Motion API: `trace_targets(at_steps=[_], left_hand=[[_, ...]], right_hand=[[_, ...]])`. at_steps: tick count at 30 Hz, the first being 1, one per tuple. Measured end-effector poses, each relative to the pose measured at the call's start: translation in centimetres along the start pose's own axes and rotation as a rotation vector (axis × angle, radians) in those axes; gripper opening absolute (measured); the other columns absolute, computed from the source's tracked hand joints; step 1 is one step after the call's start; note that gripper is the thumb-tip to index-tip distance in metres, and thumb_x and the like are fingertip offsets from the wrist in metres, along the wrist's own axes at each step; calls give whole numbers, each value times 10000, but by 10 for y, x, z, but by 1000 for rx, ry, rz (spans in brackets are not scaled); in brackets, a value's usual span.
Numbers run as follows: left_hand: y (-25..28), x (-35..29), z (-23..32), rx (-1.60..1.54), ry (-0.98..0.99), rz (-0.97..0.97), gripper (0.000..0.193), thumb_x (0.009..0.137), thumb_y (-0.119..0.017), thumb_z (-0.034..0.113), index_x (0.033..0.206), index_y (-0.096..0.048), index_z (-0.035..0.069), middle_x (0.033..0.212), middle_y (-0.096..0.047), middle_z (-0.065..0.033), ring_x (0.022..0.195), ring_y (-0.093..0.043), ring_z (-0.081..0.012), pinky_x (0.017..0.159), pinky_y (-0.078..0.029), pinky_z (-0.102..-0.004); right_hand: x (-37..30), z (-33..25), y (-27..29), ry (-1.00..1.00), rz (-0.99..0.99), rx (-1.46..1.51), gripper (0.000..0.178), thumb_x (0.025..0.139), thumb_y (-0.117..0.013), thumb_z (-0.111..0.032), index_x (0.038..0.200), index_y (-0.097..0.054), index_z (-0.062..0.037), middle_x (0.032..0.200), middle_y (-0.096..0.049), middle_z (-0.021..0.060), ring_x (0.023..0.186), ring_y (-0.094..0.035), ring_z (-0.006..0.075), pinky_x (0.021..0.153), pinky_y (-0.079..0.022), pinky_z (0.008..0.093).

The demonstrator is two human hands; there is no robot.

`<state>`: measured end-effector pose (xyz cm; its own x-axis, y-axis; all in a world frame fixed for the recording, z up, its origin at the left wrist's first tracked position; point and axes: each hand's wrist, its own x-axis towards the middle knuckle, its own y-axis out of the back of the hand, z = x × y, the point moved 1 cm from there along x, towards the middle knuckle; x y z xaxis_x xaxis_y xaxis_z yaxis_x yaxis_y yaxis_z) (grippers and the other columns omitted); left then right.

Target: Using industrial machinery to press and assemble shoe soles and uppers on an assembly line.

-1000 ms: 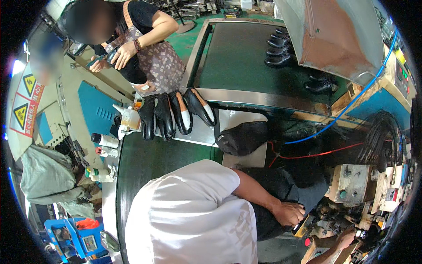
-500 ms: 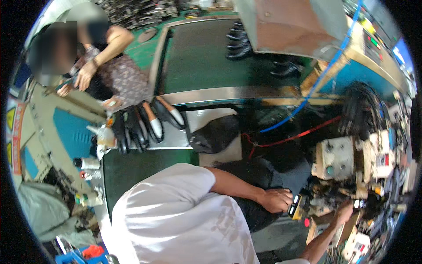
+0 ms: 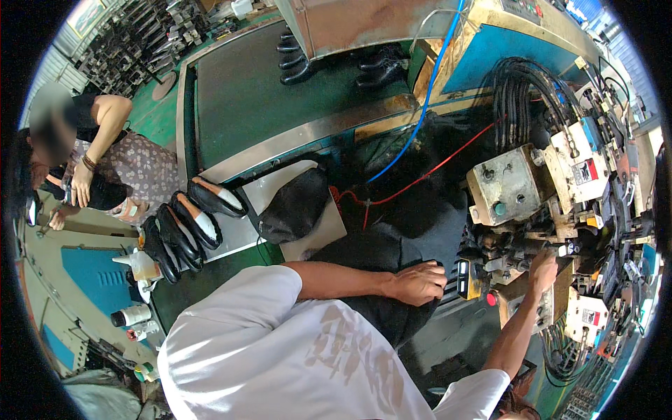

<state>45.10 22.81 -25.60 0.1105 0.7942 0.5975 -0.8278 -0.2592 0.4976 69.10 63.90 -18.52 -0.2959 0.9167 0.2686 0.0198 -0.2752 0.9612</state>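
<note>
My left hand [image 3: 420, 283] rests on the dark cloth over my knee, fingers curled under; nothing shows in it. Just right of it stands a small yellow and black box [image 3: 467, 278], a narrow gap away. My right hand [image 3: 543, 270] reaches into the machine [image 3: 509, 183], its fingers closed at a shiny metal part [image 3: 565, 250]. What the fingers grip there is partly hidden. Near the box is a red button [image 3: 491, 299].
Several black shoes [image 3: 203, 227] stand on a metal-edged table at left, beside a black cloth-covered lump [image 3: 297, 203]. More black shoes [image 3: 294, 59] lie on the green conveyor belt [image 3: 245, 91]. Blue hose [image 3: 423, 105] and red hose [image 3: 448, 171] cross behind. A co-worker [image 3: 98, 154] is at far left.
The view has swung, shifting the scene up and left. My left hand has drawn back slightly from the yellow and black box. My right hand stays at the metal part.
</note>
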Motion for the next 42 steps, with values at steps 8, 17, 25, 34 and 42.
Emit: trace_targets(at_steps=[8,17,25,34,42], left_hand=[[1,-3,-3,8,4,-18,96,831,-746,138,922,-738,166,955,-604,-1,1004,-595,-231,875,-445,-432],[4,0,4,-2,27,-12,90,838,-715,100,883,-780,144,923,-612,-11,996,-597,-230,919,-447,-426],[2,-2,0,20,-3,0,104,819,-751,145,919,-734,170,959,-593,2,992,-584,-229,873,-441,-429],[7,0,3,3,23,-22,106,840,-715,94,893,-788,149,926,-609,0,989,-589,-220,912,-438,-418],[6,1,4,22,23,-14,96,840,-717,94,887,-782,147,927,-613,-4,986,-590,-224,917,-442,-419]], right_hand=[[-14,-32,23,83,40,1,478,1119,-505,-473,1125,-728,-50,944,-757,307,903,-736,533,750,-582,632],[-12,-30,26,75,36,-19,452,1121,-507,-469,1139,-751,-89,945,-767,299,897,-748,522,760,-589,638],[-11,-33,27,55,28,-22,436,1112,-513,-466,1134,-748,-99,962,-768,302,906,-748,523,770,-587,637],[-15,-33,27,84,68,-7,489,1117,-497,-492,1114,-736,-65,964,-765,307,904,-744,530,771,-588,638],[-14,-33,29,75,41,-7,491,1122,-493,-486,1100,-745,-65,971,-766,302,908,-746,526,776,-588,631]])
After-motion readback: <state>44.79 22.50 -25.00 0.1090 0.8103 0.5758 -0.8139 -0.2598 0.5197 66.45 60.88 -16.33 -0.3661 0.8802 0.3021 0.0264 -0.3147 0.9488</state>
